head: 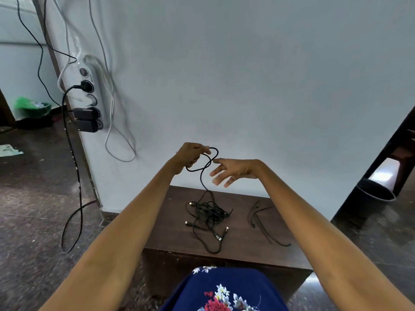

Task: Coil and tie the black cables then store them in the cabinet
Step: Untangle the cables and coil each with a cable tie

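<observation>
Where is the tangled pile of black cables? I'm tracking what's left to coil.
Head view, centre: the tangled pile of black cables lies on the brown cabinet top, below both hands.

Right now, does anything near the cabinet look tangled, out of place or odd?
Yes. The black cables lie in a tangled heap on the cabinet top, connectors sticking out. One strand rises to the left hand, which holds a small loop; the right hand is open beside it. Thin ties lie loose to the right.

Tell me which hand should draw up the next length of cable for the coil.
Right hand: open, free, beside the strand hanging to the pile. Left hand grips the loop.
</observation>
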A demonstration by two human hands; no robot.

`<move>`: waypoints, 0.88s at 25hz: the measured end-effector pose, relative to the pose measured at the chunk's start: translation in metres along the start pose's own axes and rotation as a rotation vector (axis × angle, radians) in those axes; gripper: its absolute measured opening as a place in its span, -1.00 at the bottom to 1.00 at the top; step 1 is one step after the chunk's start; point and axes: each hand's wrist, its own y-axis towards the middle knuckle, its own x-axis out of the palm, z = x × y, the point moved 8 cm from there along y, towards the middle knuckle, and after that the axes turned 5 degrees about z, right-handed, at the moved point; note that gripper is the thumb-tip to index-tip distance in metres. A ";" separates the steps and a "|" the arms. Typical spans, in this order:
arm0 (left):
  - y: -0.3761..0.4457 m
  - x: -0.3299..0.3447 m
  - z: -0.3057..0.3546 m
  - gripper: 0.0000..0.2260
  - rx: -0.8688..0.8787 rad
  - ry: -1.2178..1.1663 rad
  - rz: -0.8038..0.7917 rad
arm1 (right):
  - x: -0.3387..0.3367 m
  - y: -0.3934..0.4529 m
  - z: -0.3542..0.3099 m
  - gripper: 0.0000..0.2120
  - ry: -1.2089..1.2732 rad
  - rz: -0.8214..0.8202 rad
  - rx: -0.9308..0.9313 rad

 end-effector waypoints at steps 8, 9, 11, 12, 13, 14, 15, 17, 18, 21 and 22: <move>-0.035 0.020 0.027 -0.69 -0.032 0.157 -0.307 | -0.001 -0.022 -0.042 -0.71 -0.209 0.355 -0.263; -0.039 0.021 0.029 -0.68 -0.029 0.117 -0.320 | 0.001 -0.024 -0.043 -0.81 -0.194 0.373 -0.267; -0.048 0.020 0.027 -0.65 -0.021 0.005 -0.350 | 0.005 -0.029 -0.043 -0.75 -0.132 0.402 -0.295; -0.052 0.019 0.025 -0.64 -0.025 -0.057 -0.356 | 0.009 -0.031 -0.042 -0.70 -0.092 0.409 -0.309; -0.056 0.016 0.021 -0.66 -0.036 -0.122 -0.343 | 0.011 -0.033 -0.041 -0.67 -0.026 0.426 -0.326; -0.058 0.011 0.016 -0.69 -0.050 -0.180 -0.312 | 0.009 -0.036 -0.038 -0.66 0.071 0.471 -0.342; -0.061 0.003 0.010 -0.70 -0.064 -0.228 -0.273 | 0.001 -0.040 -0.033 -0.66 0.210 0.552 -0.347; -0.068 -0.012 -0.004 -0.70 -0.092 -0.291 -0.229 | -0.022 -0.052 -0.012 -0.67 0.566 0.759 -0.301; -0.071 -0.019 -0.012 -0.69 -0.105 -0.299 -0.224 | -0.031 -0.057 0.002 -0.68 0.708 0.830 -0.250; -0.080 -0.027 -0.027 -0.69 -0.117 -0.258 -0.223 | -0.028 -0.061 0.035 -0.72 0.608 0.745 -0.003; -0.081 -0.023 -0.026 -0.69 -0.107 -0.252 -0.233 | -0.018 -0.058 0.040 -0.72 0.447 0.649 0.063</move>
